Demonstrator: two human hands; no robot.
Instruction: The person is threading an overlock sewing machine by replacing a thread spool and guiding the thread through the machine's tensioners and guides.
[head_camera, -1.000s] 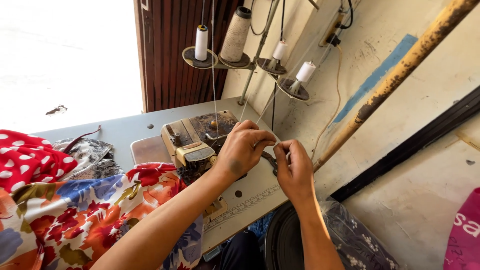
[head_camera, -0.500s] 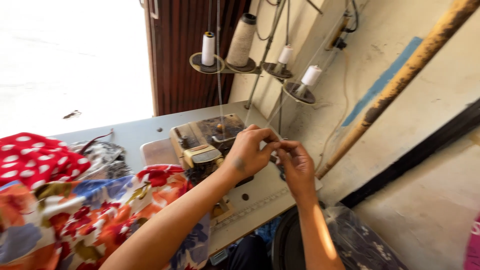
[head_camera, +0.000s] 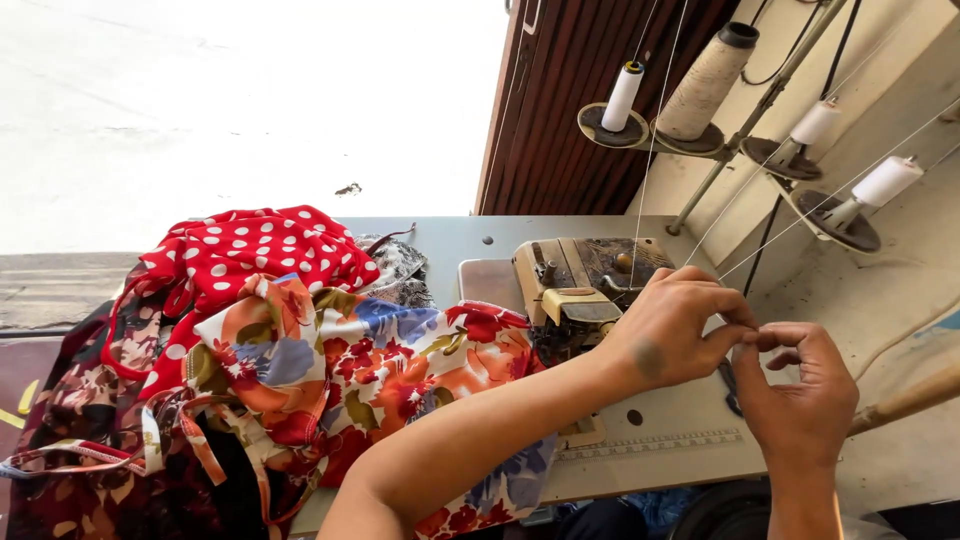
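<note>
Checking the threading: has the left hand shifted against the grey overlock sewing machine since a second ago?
No: left hand stays just right of the grey overlock sewing machine, fingertips meeting the right hand.

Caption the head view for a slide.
Both hands, left hand and right hand, pinch thread beside a sewing machine.

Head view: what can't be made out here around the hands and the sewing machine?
- Head view: what the left hand and right hand pinch; fingertips cover it, thread too thin.
- Sewing machine needle area: hidden behind the left hand.
- Dark tool under the hands: mostly covered, kind unclear.
- Floral fabric: lower end cut off by the bottom edge.
- Outdoors, upper left: overexposed.
</note>
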